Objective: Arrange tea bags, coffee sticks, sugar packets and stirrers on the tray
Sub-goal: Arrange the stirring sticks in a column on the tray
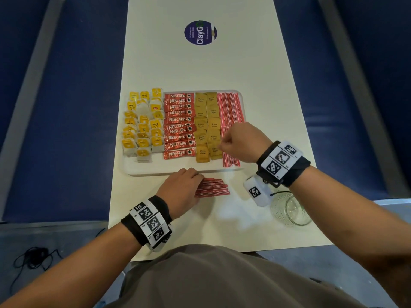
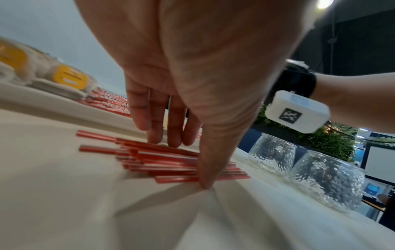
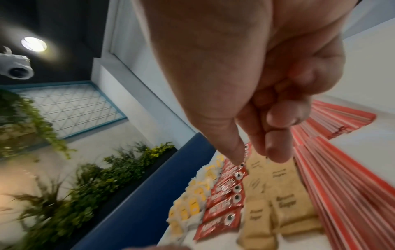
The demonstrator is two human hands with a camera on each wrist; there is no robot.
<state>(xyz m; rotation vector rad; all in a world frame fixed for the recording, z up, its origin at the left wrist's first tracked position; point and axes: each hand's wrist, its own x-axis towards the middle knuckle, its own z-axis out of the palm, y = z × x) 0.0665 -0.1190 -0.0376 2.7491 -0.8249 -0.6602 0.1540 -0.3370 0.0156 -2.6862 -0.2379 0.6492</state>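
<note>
Stirrer transfer, tray (image 1: 155,168) nearly filled.
Left hand (image 1: 180,190) rests straight fingers on loose stirrers (image 1: 214,187) at the table's near edge; right hand (image 1: 241,142), fingers curled, hovers over the tray's stirrer row (image 1: 231,107); whether it holds anything is unclear.

Glossy foil coffee sticks (image 1: 179,126), matt paper sugar packets (image 1: 208,127), dimpled clear glass jar (image 1: 291,210).

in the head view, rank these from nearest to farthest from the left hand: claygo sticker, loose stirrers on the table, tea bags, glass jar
1. Loose stirrers: under the left hand's fingers, on the table in front of the tray.
2. Tea bags: left column of the tray, beyond the hand.
3. Glass jar: off to the right, near the table edge; close to the tea bags in rank, so this order is tentative.
4. ClayGo sticker: far end of the table.
</note>
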